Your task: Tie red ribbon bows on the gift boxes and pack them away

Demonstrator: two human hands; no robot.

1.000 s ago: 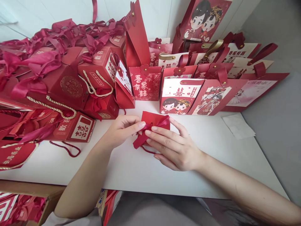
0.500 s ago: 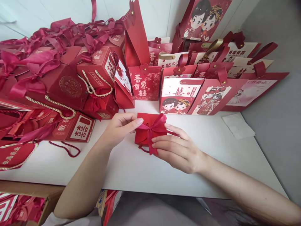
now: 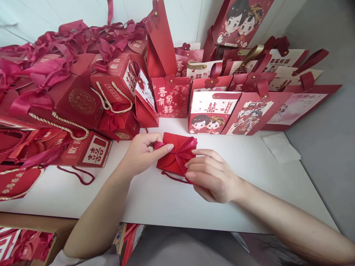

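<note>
A small red gift box [image 3: 169, 160] sits on the white table in front of me, turned slightly, its dark red cord handle lying along the near side. Across its top is a pink-red ribbon [image 3: 181, 152] tied in a bow. My left hand [image 3: 146, 153] pinches the ribbon's left loop between thumb and fingers at the box's left side. At the right side, my right hand [image 3: 212, 175] has its fingers curled against the bow and a ribbon tail near the box's right edge; its thumb is mostly hidden.
Beribboned red boxes [image 3: 83, 98] are piled at the left. Upright red and white gift bags [image 3: 212, 112] stand behind the small box. White paper [image 3: 280, 147] lies at the right. A cardboard box [image 3: 62, 231] holding red items is at the lower left.
The small box has turned a little. My left thumb has moved right, over the ribbon, and my right fingers have curled in more. The cord handle shows more.
</note>
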